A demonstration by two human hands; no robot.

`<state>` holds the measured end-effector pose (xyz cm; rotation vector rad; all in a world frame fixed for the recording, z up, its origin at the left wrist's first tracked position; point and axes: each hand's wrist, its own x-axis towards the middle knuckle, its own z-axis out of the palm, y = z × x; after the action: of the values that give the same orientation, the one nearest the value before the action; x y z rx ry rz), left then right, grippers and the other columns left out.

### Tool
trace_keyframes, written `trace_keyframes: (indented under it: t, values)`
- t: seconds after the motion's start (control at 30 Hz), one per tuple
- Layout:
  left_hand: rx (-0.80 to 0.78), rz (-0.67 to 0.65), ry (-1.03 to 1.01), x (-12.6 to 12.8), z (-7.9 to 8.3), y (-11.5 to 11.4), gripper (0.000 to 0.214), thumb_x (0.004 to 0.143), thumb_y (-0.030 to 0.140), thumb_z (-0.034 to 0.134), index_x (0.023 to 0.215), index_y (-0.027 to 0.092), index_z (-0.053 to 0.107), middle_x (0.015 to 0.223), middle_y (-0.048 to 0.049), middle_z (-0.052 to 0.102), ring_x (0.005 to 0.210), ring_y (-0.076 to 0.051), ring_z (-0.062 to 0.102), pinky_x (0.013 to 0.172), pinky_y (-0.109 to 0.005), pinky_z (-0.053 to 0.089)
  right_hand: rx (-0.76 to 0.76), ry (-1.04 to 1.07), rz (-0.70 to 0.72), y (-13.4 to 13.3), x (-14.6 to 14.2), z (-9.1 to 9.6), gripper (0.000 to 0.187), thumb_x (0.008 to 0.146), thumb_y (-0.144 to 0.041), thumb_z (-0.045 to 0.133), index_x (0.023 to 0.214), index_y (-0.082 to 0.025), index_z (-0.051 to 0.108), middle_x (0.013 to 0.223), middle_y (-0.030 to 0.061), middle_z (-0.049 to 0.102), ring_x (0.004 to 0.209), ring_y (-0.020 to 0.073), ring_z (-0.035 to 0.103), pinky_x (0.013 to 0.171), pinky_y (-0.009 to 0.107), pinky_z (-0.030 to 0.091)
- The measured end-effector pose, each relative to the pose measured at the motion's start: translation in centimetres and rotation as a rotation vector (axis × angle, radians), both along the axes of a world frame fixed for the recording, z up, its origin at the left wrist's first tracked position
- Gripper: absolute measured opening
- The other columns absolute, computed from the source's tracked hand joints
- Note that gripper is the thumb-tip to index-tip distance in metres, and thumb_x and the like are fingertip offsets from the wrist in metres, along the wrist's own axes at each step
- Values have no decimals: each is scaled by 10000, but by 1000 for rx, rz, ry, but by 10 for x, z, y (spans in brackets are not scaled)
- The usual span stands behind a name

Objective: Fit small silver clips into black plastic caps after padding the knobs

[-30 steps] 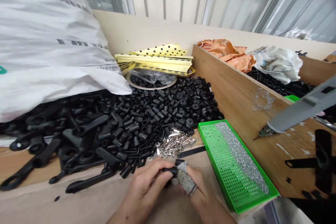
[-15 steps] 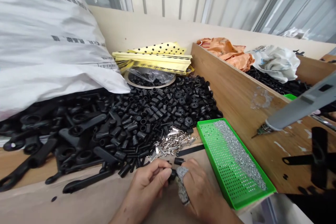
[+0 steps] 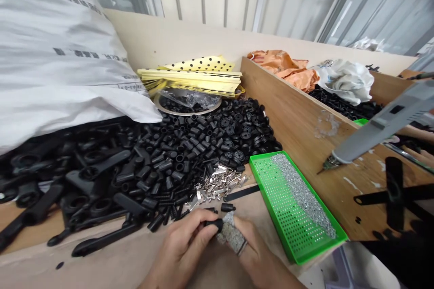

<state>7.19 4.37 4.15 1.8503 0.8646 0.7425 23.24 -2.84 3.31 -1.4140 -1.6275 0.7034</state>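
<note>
My left hand [image 3: 185, 246] pinches a small black plastic cylinder [image 3: 216, 224] between thumb and fingers, in front of the piles. My right hand [image 3: 259, 253] is closed against the cylinder's other end; a grey knitted finger cover [image 3: 234, 237] on it hides part of the grip. Just beyond the fingertips lies another black cylinder [image 3: 228, 207]. Behind it is a heap of small shiny metal pieces [image 3: 220, 183], beside a flat black strip [image 3: 241, 193]. Black sleeves [image 3: 186, 144] are piled farther back.
A green perforated tray [image 3: 288, 253] with tiny silver parts stands right of my hands. A grey electric screwdriver [image 3: 369, 133] hangs over the wooden divider [image 3: 298, 122]. Black handle-like parts [image 3: 98, 162] and a big white sack [image 3: 68, 63] fill the left. A metal bowl [image 3: 190, 112] sits behind.
The view has shifted slightly, so the surroundings sit farther left. My right hand has turned, and its grey-covered finger now lies across the front of the cylinder. The left hand keeps its pinch.
</note>
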Motion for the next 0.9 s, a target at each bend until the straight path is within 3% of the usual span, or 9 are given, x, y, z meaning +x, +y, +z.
trace_keyframes:
  t: [0.1,0.23,0.4,0.6,0.9]
  values:
    - [-214,49,-46,3,-2,-1,233,815,405,561,837,203,676,513,30,547,458,-116,493,454,-192,369,111,-202,39,1,0,-4,188,850,-203,347,830,-205,534,739,51,603,699,202,583,701,320,492]
    - [-479,76,-91,6,-4,-2,373,740,524,611,791,156,633,502,42,514,408,-79,426,405,-173,299,221,-432,113,7,5,-3,181,752,-153,375,827,-165,539,794,100,619,768,236,569,788,399,469]
    - [-718,72,-118,6,0,0,420,742,567,603,761,149,564,505,47,522,368,-34,335,381,-149,218,251,-616,128,11,13,2,175,704,-86,401,753,-159,552,786,114,592,729,228,516,696,372,446]
    - [-739,85,-158,8,1,0,440,731,572,612,772,136,568,504,52,510,392,-33,329,400,-148,209,224,-553,74,8,12,2,155,661,-100,403,736,-178,514,764,91,582,713,224,503,687,366,416]
    - [-626,88,-135,8,-1,-1,416,732,551,607,787,139,609,510,53,480,438,-62,357,427,-166,247,-35,-274,112,4,10,5,139,708,-95,345,709,-213,419,716,46,547,701,192,505,666,291,405]
